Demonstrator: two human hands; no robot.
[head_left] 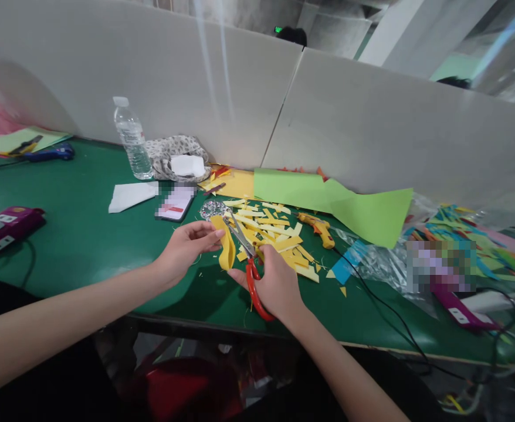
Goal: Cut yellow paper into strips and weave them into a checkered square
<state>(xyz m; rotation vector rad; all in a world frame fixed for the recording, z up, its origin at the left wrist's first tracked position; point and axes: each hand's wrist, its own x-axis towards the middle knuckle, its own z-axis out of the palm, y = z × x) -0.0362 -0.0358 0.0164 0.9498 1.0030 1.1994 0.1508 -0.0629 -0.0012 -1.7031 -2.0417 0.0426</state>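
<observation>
My left hand (191, 249) pinches a looped yellow paper strip (227, 252) between thumb and fingertips, above the front of the green table. In my right hand (275, 281) are red-handled scissors (251, 278), fingers wrapped round the handles. The blades point up and away, slightly apart, close beside the top of the strip; whether they touch it I cannot tell. Behind both hands lies a loose pile of cut yellow paper strips (279, 225). A yellow glue gun (317, 228) rests to the right of the pile, with its black cord trailing toward the front edge.
Along the grey partition (349, 123) stand a water bottle (133, 140) and a spotted cloth pouch (176, 153). A phone (176, 202) lies on the green table (94, 234). Green paper (367, 211) and a clear plastic bag (385, 264) are at right. Purple power strips (13, 228) sit at both sides.
</observation>
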